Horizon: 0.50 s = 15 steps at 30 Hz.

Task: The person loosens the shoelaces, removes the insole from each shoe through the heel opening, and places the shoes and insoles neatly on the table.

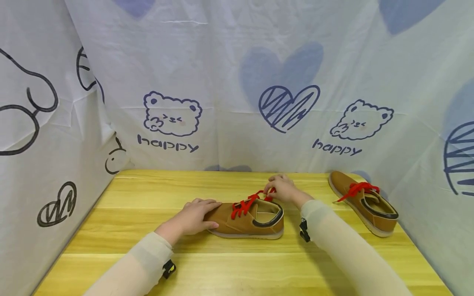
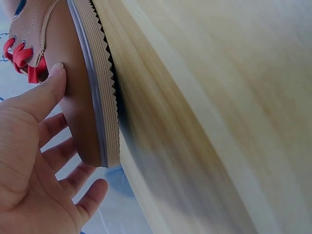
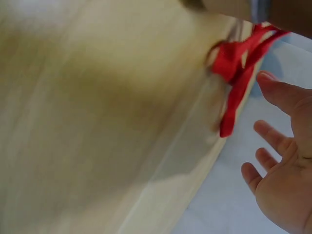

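A brown shoe (image 1: 229, 222) with red laces (image 1: 242, 207) lies on its sole, toe to the left. My left hand (image 1: 194, 217) holds its toe; in the left wrist view the thumb (image 2: 54, 80) presses one side of the upper, and the other fingers reach round behind the toe (image 2: 87, 141). Over the shoe's opening, my right hand (image 1: 282, 189) is beside the lace ends. In the right wrist view, thumb and fingers of the right hand (image 3: 287, 161) stand apart, next to the hanging red lace (image 3: 234, 97), with no visible grip on it.
A second brown shoe (image 1: 374, 209) with red laces stands at the right edge of the wooden table (image 1: 237, 267). White cloth (image 1: 229, 94) with printed bears and hearts hangs behind the table and along both sides.
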Available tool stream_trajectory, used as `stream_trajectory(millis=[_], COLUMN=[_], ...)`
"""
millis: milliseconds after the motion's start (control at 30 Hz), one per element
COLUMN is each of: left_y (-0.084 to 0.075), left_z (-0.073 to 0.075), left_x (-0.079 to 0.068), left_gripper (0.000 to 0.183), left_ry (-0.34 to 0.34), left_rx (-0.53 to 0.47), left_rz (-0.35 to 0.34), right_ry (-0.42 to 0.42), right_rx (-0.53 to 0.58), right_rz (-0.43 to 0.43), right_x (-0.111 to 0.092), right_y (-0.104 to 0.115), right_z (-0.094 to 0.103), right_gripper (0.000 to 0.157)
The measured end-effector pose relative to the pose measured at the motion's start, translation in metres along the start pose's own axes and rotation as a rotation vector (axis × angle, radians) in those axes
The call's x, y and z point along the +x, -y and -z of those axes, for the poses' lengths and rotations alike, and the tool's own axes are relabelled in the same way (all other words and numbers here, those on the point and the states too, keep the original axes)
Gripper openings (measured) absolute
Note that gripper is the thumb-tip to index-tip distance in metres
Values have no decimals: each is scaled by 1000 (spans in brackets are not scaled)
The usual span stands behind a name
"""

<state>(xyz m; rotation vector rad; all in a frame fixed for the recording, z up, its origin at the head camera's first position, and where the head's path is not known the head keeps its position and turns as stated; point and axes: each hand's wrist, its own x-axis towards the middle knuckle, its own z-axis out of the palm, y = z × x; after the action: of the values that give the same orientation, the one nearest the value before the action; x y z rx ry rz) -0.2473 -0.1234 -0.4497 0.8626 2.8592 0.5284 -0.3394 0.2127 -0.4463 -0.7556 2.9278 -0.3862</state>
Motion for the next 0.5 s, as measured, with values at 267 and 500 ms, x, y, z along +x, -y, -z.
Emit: stream_trajectory(millis=[267, 500], left_y=[-2, -1], left_z=[1, 0], left_x=[-2, -1], left_gripper=[67, 68], left_ry=[-1, -1], left_rx=[-16, -4], left_rz=[2, 6], right_ry=[8, -86], right_rx=[-82, -44], right_rz=[82, 30], right_x=[3, 5], right_y=[-2, -6], right_z=[-11, 9], right_gripper=[6, 14])
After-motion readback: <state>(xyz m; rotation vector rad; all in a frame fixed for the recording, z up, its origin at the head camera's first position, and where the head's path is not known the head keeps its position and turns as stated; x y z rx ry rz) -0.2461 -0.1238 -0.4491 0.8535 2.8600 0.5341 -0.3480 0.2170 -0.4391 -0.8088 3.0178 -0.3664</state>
